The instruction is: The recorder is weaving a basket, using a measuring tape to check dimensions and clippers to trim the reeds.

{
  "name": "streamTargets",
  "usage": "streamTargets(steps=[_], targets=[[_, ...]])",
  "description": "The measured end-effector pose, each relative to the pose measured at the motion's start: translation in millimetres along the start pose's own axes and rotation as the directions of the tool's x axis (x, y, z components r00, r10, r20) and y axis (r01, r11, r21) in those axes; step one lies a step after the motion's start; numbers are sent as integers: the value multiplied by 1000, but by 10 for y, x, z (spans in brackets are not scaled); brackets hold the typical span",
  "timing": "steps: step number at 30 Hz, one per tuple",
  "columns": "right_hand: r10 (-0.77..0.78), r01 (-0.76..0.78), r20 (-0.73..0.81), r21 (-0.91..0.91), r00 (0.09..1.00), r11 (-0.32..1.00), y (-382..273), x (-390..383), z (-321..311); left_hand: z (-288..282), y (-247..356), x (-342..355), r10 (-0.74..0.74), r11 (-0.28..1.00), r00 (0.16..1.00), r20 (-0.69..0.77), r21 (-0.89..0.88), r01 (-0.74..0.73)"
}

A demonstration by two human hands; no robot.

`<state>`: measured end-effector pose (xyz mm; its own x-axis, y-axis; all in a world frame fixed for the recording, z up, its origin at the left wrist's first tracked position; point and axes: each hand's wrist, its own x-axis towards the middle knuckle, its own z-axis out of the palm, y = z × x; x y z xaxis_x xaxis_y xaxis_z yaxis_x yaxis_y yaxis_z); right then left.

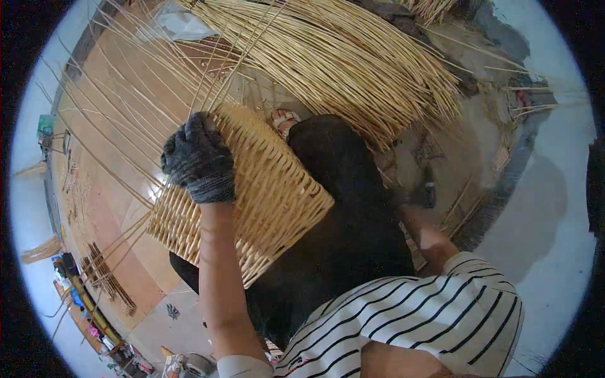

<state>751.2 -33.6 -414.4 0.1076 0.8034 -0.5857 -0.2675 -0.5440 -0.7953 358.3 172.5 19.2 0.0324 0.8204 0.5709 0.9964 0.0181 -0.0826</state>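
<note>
Striped shirt (435, 309) nearest, left fingers (178, 159) clamp a pale, tightly woven basket (277, 189); right fingers (408, 198) too blurred to tell.

glove (198, 154): dark grey | wickerwork (277, 195): straw-yellow, ribbed weave | rods (340, 60): pale yellow | trousers (343, 252): black | shirt (428, 309): white, black stripes

The person's dark-clothed lap (343, 242) carries a woven wicker piece (252, 183) under the gloved left hand (199, 157). On the floor (126, 101), a broad sheaf of pale rods (340, 66) lies beyond both hands, with crumpled clear plastic (181, 22) beyond the left. Brown sticks (108, 278) lie left of that hand and nearer the body; loose sticks (462, 205) lie right of the blurred right hand (409, 203).
</note>
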Motion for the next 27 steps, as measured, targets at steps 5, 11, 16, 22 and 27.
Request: streamTargets(steps=[5, 11, 16, 22, 27], targets=[[17, -24, -108, -60, 994, 998, -384, -265, 101, -24, -111, -44, -30, 1000, 1000, 4, -7, 30], [16, -44, -257, -105, 966, 994, -702, -600, 470, -65, -165, -9, -91, 996, 965, 244, 24, 88], [-14, -32, -402, -108, 916, 994, -1069, -962, 596, -351, -49, -8, -100, 976, 936, 339, -150, 158], [-34, -31, -539, -112, 842, 993, -1237, -1614, 847, -474, 172, 106, -234, 930, 790, 567, -108, 352], [-31, -49, -589, -120, 808, 992, -1733, -1791, 454, -400, 120, 146, -327, 904, 759, 563, -48, 424]])
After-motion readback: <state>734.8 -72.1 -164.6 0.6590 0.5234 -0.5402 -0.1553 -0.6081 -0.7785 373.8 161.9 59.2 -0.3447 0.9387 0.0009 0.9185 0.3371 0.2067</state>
